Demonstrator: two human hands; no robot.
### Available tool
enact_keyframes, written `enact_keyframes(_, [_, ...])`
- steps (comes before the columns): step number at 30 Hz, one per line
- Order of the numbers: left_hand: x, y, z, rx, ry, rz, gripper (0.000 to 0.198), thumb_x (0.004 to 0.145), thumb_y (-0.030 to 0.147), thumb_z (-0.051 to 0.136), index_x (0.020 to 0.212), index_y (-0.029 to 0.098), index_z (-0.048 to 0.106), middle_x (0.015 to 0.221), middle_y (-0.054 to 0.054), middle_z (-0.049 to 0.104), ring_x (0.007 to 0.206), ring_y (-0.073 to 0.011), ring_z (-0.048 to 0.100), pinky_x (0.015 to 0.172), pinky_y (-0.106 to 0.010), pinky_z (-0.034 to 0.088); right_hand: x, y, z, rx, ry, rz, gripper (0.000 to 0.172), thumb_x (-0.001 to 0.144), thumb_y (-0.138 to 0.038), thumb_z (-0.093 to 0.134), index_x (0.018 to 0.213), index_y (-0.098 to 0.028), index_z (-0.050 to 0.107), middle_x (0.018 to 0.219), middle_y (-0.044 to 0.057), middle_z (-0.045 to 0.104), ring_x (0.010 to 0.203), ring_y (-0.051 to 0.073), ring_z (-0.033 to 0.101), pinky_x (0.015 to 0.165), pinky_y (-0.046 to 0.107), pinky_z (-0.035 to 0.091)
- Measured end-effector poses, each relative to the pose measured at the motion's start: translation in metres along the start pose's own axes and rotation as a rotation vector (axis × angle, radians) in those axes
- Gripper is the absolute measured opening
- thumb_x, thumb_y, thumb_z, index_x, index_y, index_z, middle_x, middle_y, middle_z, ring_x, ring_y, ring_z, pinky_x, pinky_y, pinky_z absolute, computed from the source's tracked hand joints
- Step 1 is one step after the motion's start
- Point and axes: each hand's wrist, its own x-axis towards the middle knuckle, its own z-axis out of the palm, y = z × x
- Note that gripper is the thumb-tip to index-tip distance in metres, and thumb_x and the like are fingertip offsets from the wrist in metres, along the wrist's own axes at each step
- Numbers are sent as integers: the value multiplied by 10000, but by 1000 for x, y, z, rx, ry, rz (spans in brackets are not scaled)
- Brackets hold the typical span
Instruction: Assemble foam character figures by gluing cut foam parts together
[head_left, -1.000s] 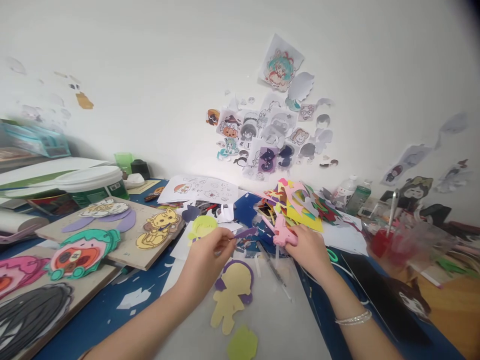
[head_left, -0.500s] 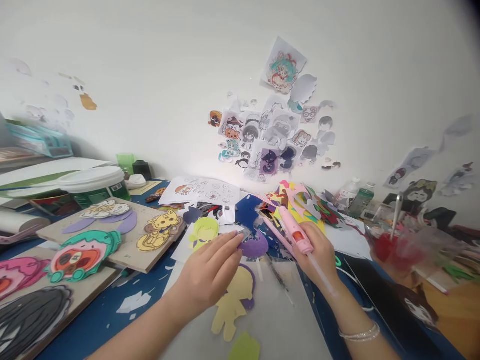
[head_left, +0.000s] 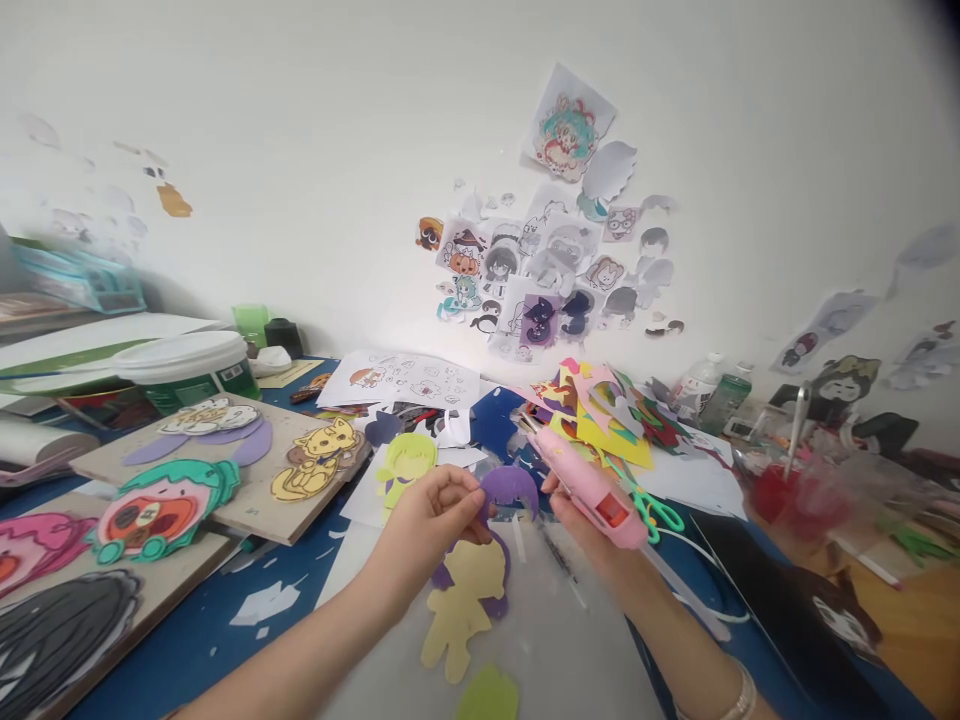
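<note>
My left hand (head_left: 442, 505) pinches the edge of a purple felt-like hair-shaped cutout (head_left: 511, 488), held up over the work mat. In my right hand (head_left: 600, 550) is a pink hot glue gun (head_left: 589, 485), its nozzle pointing away from me and a clear glue stick (head_left: 686, 590) trailing out the back. Below my left hand lies a pale yellow figure cutout (head_left: 459, 605), with purple pieces showing behind its head. Near the front edge rests a light green cutout (head_left: 489, 692). Beyond my left hand is a lime green figure cutout (head_left: 409, 462).
The translucent mat (head_left: 390, 640) lies on a blue table. Boards with finished felt characters (head_left: 165, 510) and a white-lidded tub (head_left: 184, 370) stand at left. Green-handled scissors (head_left: 660, 512), a white cable and colored scraps (head_left: 600, 410) are at right. Drawings cover the wall.
My left hand has turned from flat to a pinch, raising the purple cutout to face me. My right hand has rolled the glue gun and shifted slightly, so the green scissors show more.
</note>
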Motion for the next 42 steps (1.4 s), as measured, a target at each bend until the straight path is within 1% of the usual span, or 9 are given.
enact_keyframes(8, [0, -4, 0, -52, -61, -39, 297, 716, 448, 617, 752, 181, 493, 644, 19, 628, 580, -122, 624, 596, -242, 488, -9, -13, 9, -97, 125, 56, 140, 744, -314, 534, 812, -202, 582, 794, 55, 663, 741, 219, 619, 642, 339, 493])
enact_keyframes(16, [2, -9, -1, -93, -110, -59, 274, 730, 435, 612, 728, 187, 496, 622, 19, 618, 605, -138, 629, 655, -291, 509, -1, 10, 13, -249, 178, 52, 134, 698, -336, 552, 706, -203, 574, 647, 43, 631, 600, 210, 599, 516, 312, 483])
enact_keyframes(20, [3, -10, -1, -99, -127, -70, 281, 715, 444, 619, 717, 191, 498, 659, 13, 641, 626, -143, 643, 671, -299, 517, 1, 19, 15, -219, 156, 5, 141, 675, -337, 580, 720, -204, 589, 633, 35, 628, 572, 193, 593, 500, 295, 479])
enact_keyframes(23, [3, -10, -1, -84, -138, -82, 295, 714, 465, 611, 723, 192, 502, 672, 11, 652, 631, -142, 648, 677, -299, 519, -2, 16, 15, -194, 128, 12, 112, 682, -318, 569, 715, -212, 582, 626, 23, 623, 558, 178, 588, 499, 283, 479])
enact_keyframes(26, [2, -9, 0, -71, -127, -82, 311, 719, 485, 598, 735, 191, 499, 649, 13, 648, 594, -144, 646, 631, -288, 518, -4, 11, 14, -197, 112, 49, 120, 706, -307, 539, 769, -216, 584, 696, 34, 637, 641, 196, 612, 554, 302, 503])
enact_keyframes(30, [2, -6, -1, -66, -102, -78, 301, 736, 476, 580, 729, 186, 500, 586, 23, 611, 558, -147, 634, 578, -271, 507, -1, 11, 15, -265, 162, 37, 97, 705, -302, 526, 733, -223, 575, 696, 46, 625, 672, 218, 604, 572, 329, 505])
enact_keyframes(37, [7, -8, -8, -33, 74, -19, 362, 761, 510, 490, 634, 171, 493, 592, -7, 611, 503, -133, 589, 520, -262, 488, -2, 4, 13, -310, 288, 2, 125, 725, -326, 515, 696, -208, 545, 631, 37, 590, 611, 197, 580, 536, 301, 481])
enact_keyframes(40, [9, -16, -5, 30, 58, -19, 350, 751, 503, 506, 645, 169, 500, 657, -31, 648, 550, -148, 622, 535, -268, 499, -7, -4, 11, -283, 264, -11, 120, 734, -331, 522, 726, -213, 543, 676, 40, 620, 624, 196, 589, 537, 291, 475])
enact_keyframes(42, [9, -21, -1, 0, 9, -62, 293, 716, 457, 579, 773, 174, 534, 758, -50, 679, 639, -172, 658, 584, -287, 521, -10, -6, 11, -284, 258, -19, 99, 733, -317, 518, 749, -222, 541, 708, 34, 635, 633, 196, 593, 536, 287, 465])
